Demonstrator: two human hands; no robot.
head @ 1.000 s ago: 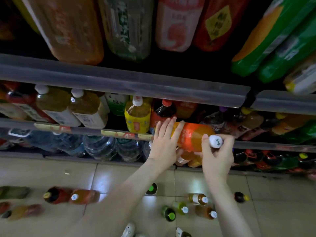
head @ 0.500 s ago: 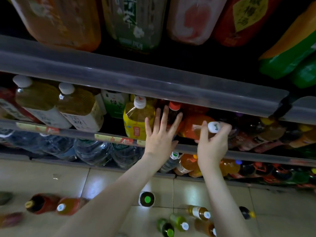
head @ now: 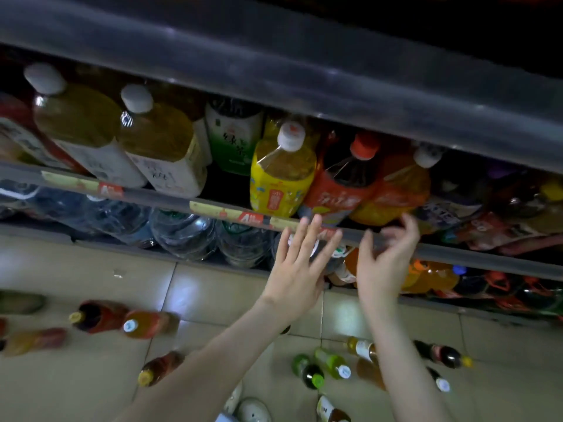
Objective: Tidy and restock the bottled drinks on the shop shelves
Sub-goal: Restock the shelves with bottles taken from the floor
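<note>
An orange-labelled bottle with a white cap (head: 399, 190) stands on the middle shelf (head: 158, 197), between a red-capped dark bottle (head: 344, 184) and purple-labelled bottles to its right. A yellow-labelled tea bottle (head: 281, 178) stands further left. My left hand (head: 297, 269) hovers in front of the shelf rail with fingers spread and straight, holding nothing. My right hand (head: 385, 260) is just below the orange bottle, fingers loosely curved and blurred, apart from the bottle and empty.
Large water jugs (head: 182, 233) fill the bottom shelf at left. Several loose bottles lie on the tiled floor (head: 213, 293): red and amber ones (head: 122, 319) at left, green and dark ones (head: 332, 365) below my arms. A thick shelf edge (head: 304, 68) overhangs above.
My right hand has let go of the orange bottle, which now stands on the middle shelf. Both hands have drawn back below the shelf rail. The view has tilted downward.
</note>
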